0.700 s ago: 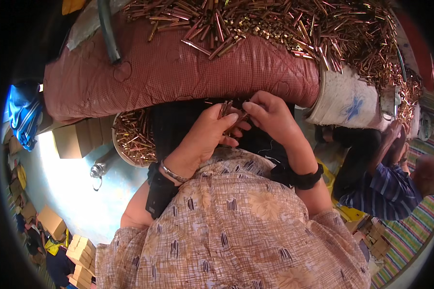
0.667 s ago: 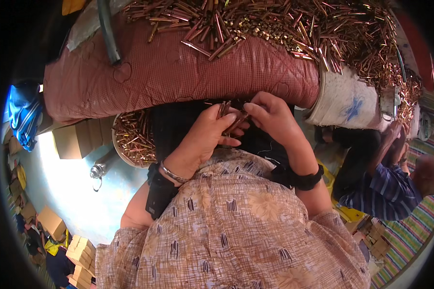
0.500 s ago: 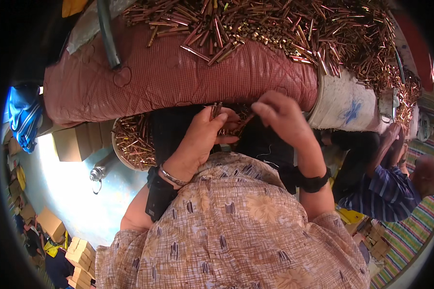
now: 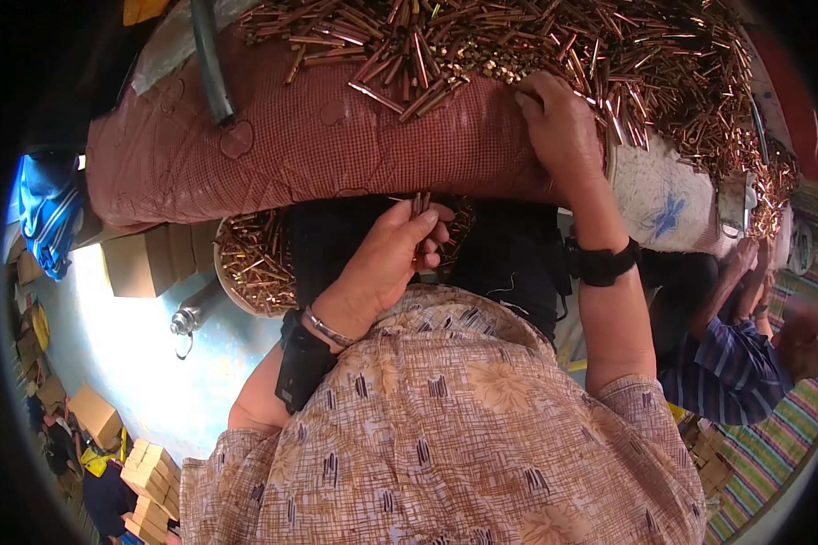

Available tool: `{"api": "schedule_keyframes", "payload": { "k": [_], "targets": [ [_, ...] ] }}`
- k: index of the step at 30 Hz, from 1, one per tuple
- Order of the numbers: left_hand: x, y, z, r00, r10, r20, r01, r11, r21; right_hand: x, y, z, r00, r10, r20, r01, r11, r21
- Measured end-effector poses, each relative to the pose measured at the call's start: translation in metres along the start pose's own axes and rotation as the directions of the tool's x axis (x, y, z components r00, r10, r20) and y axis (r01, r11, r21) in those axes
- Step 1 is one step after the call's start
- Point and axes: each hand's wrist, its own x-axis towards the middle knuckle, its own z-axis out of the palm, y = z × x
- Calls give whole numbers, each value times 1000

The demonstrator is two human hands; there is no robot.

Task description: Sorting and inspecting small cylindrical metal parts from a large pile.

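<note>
My left hand [image 4: 386, 254] is closed around several slender copper-coloured metal rods [image 4: 420, 203], whose ends poke up past the thumb. It hovers over my lap, just in front of a rolled red checked cushion [image 4: 336, 145]. My right hand [image 4: 563, 132] is stretched out over the cushion to the edge of a big heap. Its fingers curl down beside small gold-coloured metal pieces [image 4: 495, 69] that look like nuts; whatever is between the fingertips is hidden. Similar rods [image 4: 382, 64] make up most of the heap.
A round tub of rods [image 4: 253, 272] stands left of my lap. Beyond it are a metal flask [image 4: 191, 318] and a cardboard box [image 4: 141, 263]. A grey tube [image 4: 211, 68] leans on the cushion. At right, a person in a striped shirt [image 4: 727, 368] works at the heap.
My right hand has moved from beside my left hand, up and across the cushion to the small gold-coloured pieces. The left hand's fingers have curled in around the rods.
</note>
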Motion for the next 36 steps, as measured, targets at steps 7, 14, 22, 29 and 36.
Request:
{"api": "schedule_keyframes", "payload": {
  "k": [7, 14, 22, 29, 36],
  "targets": [
    [1, 3, 2, 995, 57, 76, -60, 997, 37, -21, -12, -16, 978, 205, -32, -183, 924, 336],
    [-6, 14, 18, 995, 77, 69, -87, 984, 156, -72, -40, -19, 912, 199, 360, -411, 475, 778],
    [-4, 10, 13, 989, 102, 104, -110, 991, 72, -83, -43, -12, 871, 98, 481, -476, 415, 776],
    [-8, 13, 19, 990, 114, 79, -120, 989, 80, -87, -44, -12, 853, 86, 516, -512, 335, 791],
    [-7, 10, 19, 990, 97, 104, -105, 992, 67, -90, -43, -12, 843, 69, 533, -528, 287, 799]
  ]
}}
